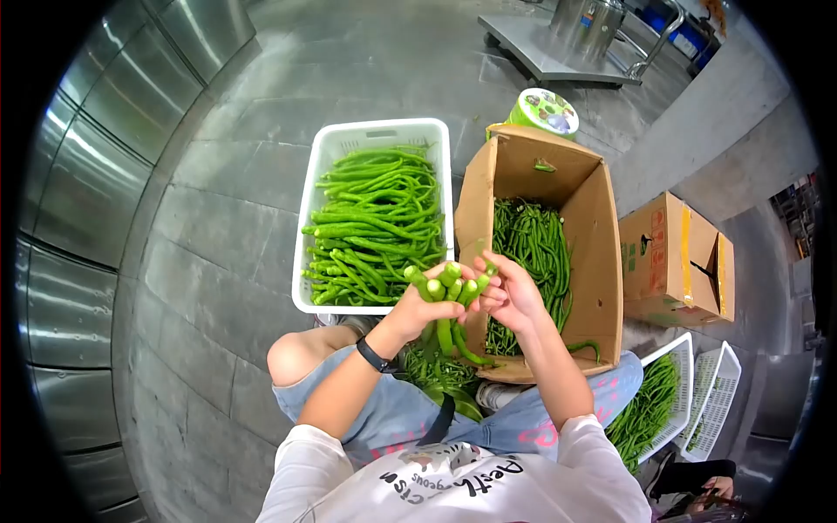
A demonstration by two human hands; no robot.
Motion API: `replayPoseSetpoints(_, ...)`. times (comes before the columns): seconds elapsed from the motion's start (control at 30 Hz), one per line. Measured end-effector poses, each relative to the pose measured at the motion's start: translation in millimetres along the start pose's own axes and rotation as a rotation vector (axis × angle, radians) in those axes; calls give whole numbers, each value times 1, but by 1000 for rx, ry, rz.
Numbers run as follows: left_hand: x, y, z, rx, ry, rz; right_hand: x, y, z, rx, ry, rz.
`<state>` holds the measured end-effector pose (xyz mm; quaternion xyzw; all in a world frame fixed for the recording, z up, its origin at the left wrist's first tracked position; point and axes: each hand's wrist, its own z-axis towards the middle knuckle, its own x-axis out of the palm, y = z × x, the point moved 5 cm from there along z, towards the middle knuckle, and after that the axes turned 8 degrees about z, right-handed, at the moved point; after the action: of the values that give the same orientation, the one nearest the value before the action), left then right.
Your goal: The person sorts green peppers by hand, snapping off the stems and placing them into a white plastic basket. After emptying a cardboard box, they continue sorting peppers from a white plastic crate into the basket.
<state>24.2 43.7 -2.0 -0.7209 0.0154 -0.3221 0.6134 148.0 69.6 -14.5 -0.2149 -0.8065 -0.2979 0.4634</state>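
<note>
My left hand (418,311) is wrapped round a bunch of long green chili peppers (446,283). Their pale, stemless ends point up and away from me, and the bodies hang below the palm. Right beside it, my right hand (513,301) pinches the stem end of a green pepper (490,269); the fingers partly hide it. Beyond my left hand, a white plastic crate (307,209) holds long green peppers laid mostly crosswise. An open cardboard box (602,253) with more green peppers (536,253) inside stands just beyond my right hand.
Green stems (436,370) are heaped between my legs. At the right stand a cardboard box (667,261) and white baskets (684,383), one with green peppers. A green tub (545,113) and a metal trolley (549,52) are farther off. Another person's hand (719,490) shows lower right.
</note>
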Motion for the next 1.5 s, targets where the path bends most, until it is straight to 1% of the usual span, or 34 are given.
replayPoseSetpoints(0.03,1,0,0,-20,-24,-47,3,1,-2,7,38,119)
replayPoseSetpoints(0.07,1,0,0,-11,0,-100,5,2,-4,11,75,240)
replayPoseSetpoints(0.1,-15,4,4,-23,-27,-126,-4,12,7,-32,86,225)
replayPoseSetpoints(0.17,-18,-1,1,-5,-122,-195,-22,42,-2,-235,10,65)
replayPoseSetpoints(0.2,-27,-1,1,39,-64,-246,-40,63,-7,-378,-118,-233)
replayPoseSetpoints(0.23,-31,-8,-1,55,-76,-313,-73,88,-7,-485,-233,-694)
replayPoseSetpoints(0.3,-37,-32,-8,95,-70,-444,-135,108,-4,-335,-425,-1159)
replayPoseSetpoints(0.37,-47,-54,-18,188,-102,-499,-169,95,-5,-149,-362,-1182)
replayPoseSetpoints(0.4,-55,-62,-23,224,-121,-516,-183,89,-8,-91,-403,-1252)
replayPoseSetpoints(0.43,-63,-71,-27,291,-138,-486,-204,87,-6,-35,-432,-1495)
replayPoseSetpoints(0.5,-82,-83,-35,411,-228,-418,-286,77,10,69,-339,-2058)
replayPoseSetpoints(0.57,-87,-93,-39,476,-337,-363,-333,53,11,610,-492,-1927)
replayPoseSetpoints(0.6,-92,-93,-39,492,-352,-337,-351,46,9,723,-710,-1859)
replayPoseSetpoints(0.63,-95,-90,-38,472,-391,-329,-370,37,5,393,-828,-2048)
replayPoseSetpoints(0.7,-100,-82,-36,429,-465,-312,-408,20,13,480,-794,-1976)
replayPoseSetpoints(0.77,-103,-73,-32,404,-426,-268,-419,7,20,418,-837,-1949)
replayPoseSetpoints(0.8,-100,-74,-30,392,-412,-217,-424,2,24,664,-811,-1741)
replayPoseSetpoints(0.83,-94,-73,-28,374,-400,-169,-409,2,25,741,-736,-1725)
replayPoseSetpoints(0.9,-84,-70,-21,349,-365,56,-333,9,10,878,-600,-1667)
replayPoseSetpoints(0.93,-78,-62,-18,306,-332,153,-283,24,5,658,-565,-1943)
replayPoseSetpoints(0.97,-69,-54,-16,266,-299,248,-281,34,3,203,-462,-2298)
replayPoseSetpoints(1.0,-52,-47,-13,247,-285,386,-236,48,-6,106,-413,-2069)
replayPoseSetpoints(1.03,-38,-42,-8,229,-272,525,-192,56,-15,100,-434,-1688)
replayPoseSetpoints(1.07,-26,-39,-3,269,-168,667,-157,60,-26,30,-442,-1369)
replayPoseSetpoints(1.1,-15,-36,1,309,-63,808,-128,59,-32,-9,-326,-1130)
replayPoseSetpoints(1.13,-4,-38,4,345,-25,798,-88,56,-41,-131,-245,-996)
replayPoseSetpoints(1.17,7,-39,6,378,13,789,-57,52,-49,-158,-151,-896)
replayPoseSetpoints(1.2,11,-31,6,389,0,738,-39,48,-55,-188,-95,-884)
replayPoseSetpoints(1.23,13,-27,6,395,2,766,-26,43,-59,-220,-37,-870)
replayPoseSetpoints(1.3,14,-26,5,483,-44,754,-7,27,-61,-295,33,-756)
replayPoseSetpoints(1.33,15,-27,2,498,-53,815,0,22,-58,-379,19,-771)
replayPoseSetpoints(1.4,16,-34,-3,523,-72,939,10,13,-55,-342,59,-763)
replayPoseSetpoints(1.43,14,-30,-4,551,-170,919,14,8,-53,-323,79,-760)
replayPoseSetpoints(1.5,10,-30,-9,431,-236,902,14,2,-49,-350,64,-755)
